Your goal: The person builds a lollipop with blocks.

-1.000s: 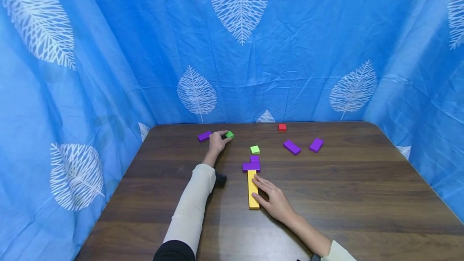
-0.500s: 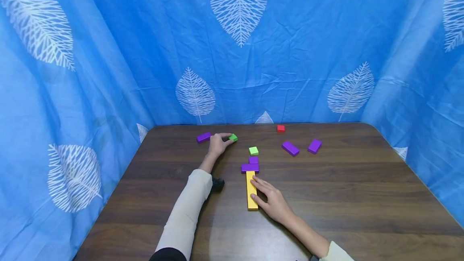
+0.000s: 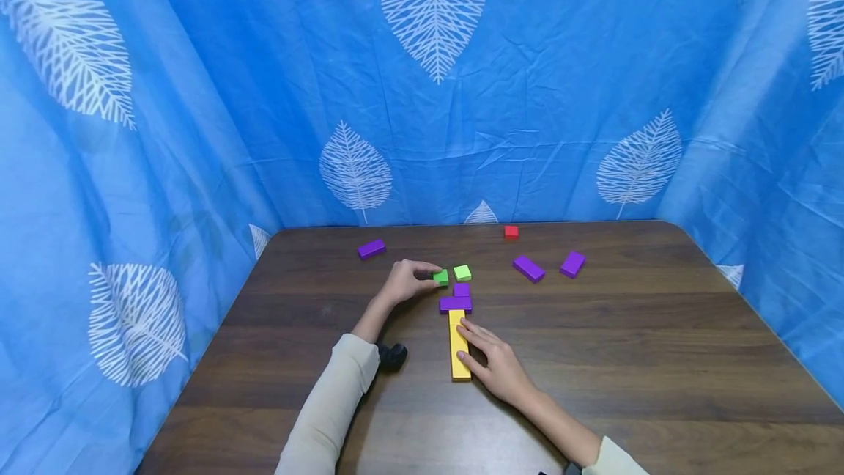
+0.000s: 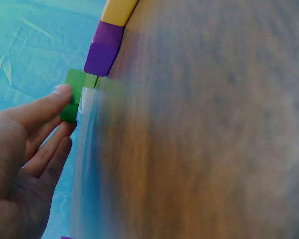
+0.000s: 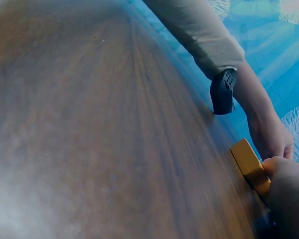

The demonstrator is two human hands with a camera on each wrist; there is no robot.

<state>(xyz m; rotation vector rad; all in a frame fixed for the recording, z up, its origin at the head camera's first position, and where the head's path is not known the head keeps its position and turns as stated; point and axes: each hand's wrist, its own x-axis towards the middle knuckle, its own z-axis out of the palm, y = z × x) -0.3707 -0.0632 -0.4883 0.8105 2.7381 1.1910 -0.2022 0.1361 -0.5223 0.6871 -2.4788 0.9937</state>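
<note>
My left hand (image 3: 404,281) pinches a green block (image 3: 442,278) between thumb and fingertips, just left of a light green block (image 3: 462,273). In the left wrist view, the thumb lies on the near face of that held green block (image 4: 75,85). Toward me come a small purple block (image 3: 461,289), a longer purple block (image 3: 456,305) set crosswise, and a yellow length (image 3: 458,350) with a seam near its far end. My right hand (image 3: 501,369) rests its extended fingers on the yellow length's right side. In the right wrist view, that yellow piece (image 5: 248,160) sits beside the thumb.
Loose purple blocks lie at the back left (image 3: 372,249) and on the right, one purple block (image 3: 529,268) near another purple block (image 3: 572,264). A red block (image 3: 511,232) is by the far edge of the wooden table (image 3: 626,358). A blue leaf-print curtain (image 3: 527,94) hangs behind.
My left hand has brought the green block rightward and nearer to me, from beside the back-left purple block to beside the light green one. My right hand has stayed on the yellow length.
</note>
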